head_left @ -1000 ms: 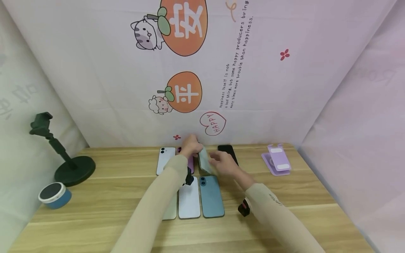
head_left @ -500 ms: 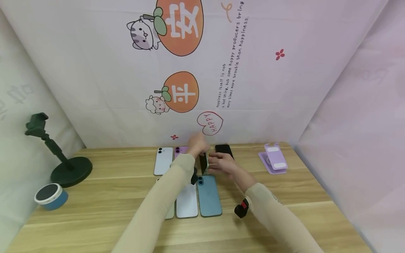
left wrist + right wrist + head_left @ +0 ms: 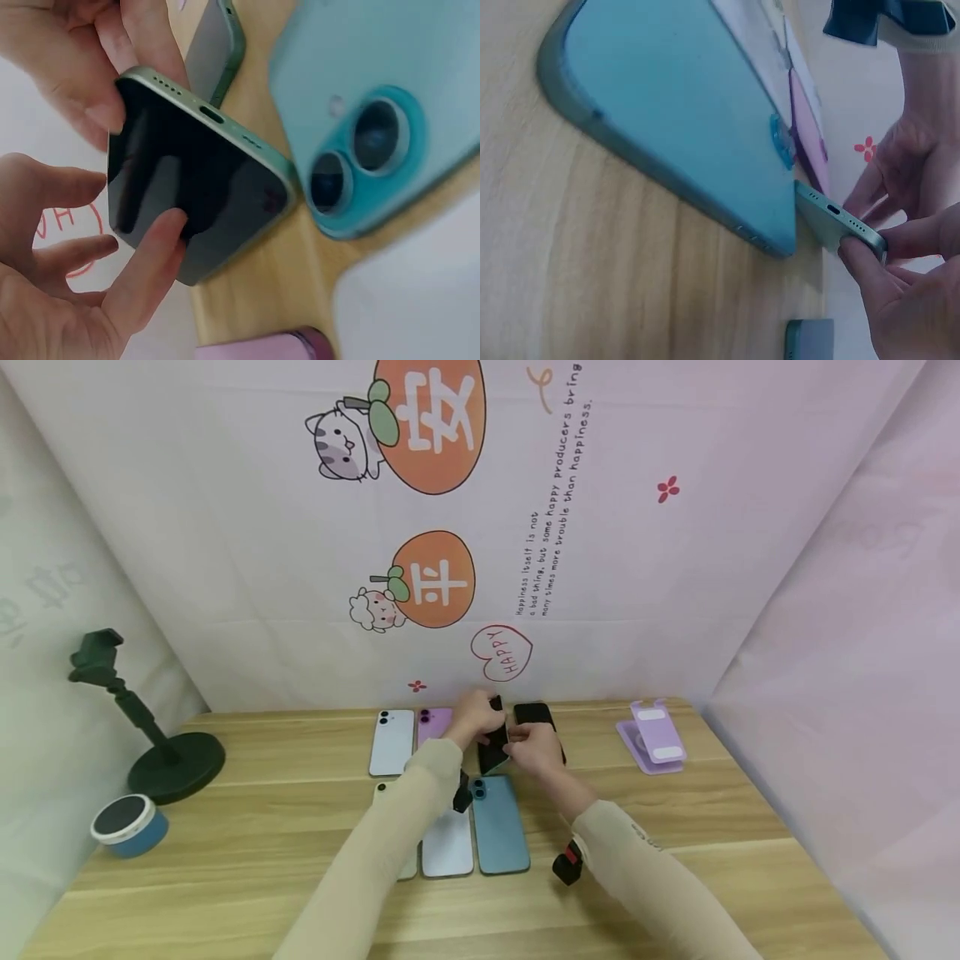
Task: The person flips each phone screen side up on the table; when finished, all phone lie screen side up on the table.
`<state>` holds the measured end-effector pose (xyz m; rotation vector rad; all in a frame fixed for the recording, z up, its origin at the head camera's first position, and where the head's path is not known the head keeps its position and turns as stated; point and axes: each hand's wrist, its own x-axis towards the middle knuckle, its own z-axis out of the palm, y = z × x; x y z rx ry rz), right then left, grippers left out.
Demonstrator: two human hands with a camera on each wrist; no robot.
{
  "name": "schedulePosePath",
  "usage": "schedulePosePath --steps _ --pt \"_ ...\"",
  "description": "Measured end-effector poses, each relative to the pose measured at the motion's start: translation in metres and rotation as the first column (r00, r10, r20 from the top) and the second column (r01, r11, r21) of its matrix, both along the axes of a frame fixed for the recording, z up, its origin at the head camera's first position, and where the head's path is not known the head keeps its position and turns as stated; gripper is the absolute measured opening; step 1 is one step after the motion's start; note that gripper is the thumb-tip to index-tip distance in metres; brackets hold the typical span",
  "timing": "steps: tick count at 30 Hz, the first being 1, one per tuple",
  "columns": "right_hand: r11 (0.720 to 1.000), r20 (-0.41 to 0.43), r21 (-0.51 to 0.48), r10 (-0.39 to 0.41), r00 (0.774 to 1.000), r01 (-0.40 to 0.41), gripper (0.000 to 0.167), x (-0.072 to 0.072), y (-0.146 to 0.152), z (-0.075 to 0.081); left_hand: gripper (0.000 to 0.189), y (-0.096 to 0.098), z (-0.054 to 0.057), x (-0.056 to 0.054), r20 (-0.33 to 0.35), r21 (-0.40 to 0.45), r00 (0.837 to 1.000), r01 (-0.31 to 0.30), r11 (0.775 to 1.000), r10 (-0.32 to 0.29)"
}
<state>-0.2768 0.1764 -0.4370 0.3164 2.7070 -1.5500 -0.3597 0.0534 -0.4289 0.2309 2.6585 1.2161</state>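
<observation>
A pale green smartphone (image 3: 493,758), dark screen up, is tilted at the back of the wooden table, one lower corner close to the teal smartphone (image 3: 501,827). My left hand (image 3: 477,717) holds it at the far end; in the left wrist view one digit lies on the screen and other fingertips (image 3: 105,246) are at the edge. My right hand (image 3: 537,748) pinches a bottom corner, with thumb and finger either side in the right wrist view. To its right lies a black-faced smartphone (image 3: 531,713), partly behind my right hand.
White (image 3: 392,743) and purple (image 3: 435,718) smartphones lie at left in the back row. Another white one (image 3: 448,847) and a pale green one (image 3: 407,862), partly under my left sleeve, lie in front. A dark stand (image 3: 176,764), blue round tub (image 3: 131,827) and lilac phone stand (image 3: 654,739) flank them.
The held smartphone has turned from its pale back, through a steep edge-on tilt, to screen up. My left hand has shifted right, and my right hand has closed onto its corner.
</observation>
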Motion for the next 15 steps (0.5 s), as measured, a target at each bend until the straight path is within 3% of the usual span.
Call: schedulePosePath --steps 5,9,12,15 --pt "0.997 -0.005 0.075 -0.023 1.0 0.023 0.037 -0.004 0.005 -0.009 0.061 -0.014 -0.009 -0.001 -0.03 0.029 0.996 0.09 0.996 -0.089" --pt "0.992 -0.047 0.122 0.021 0.999 -0.015 0.037 -0.005 0.009 -0.014 0.063 -0.027 -0.009 -0.003 -0.105 -0.08 0.979 0.166 0.983 -0.174" --pt "0.973 -0.096 0.218 0.093 0.991 -0.07 0.036 -0.005 0.012 -0.017 0.067 -0.035 -0.008 -0.002 -0.082 -0.162 0.965 0.232 0.959 -0.248" --pt "0.94 -0.137 0.318 0.171 0.976 -0.121 0.033 -0.005 0.013 -0.018 0.075 -0.042 -0.007 -0.001 -0.025 -0.254 0.947 0.304 0.918 -0.321"
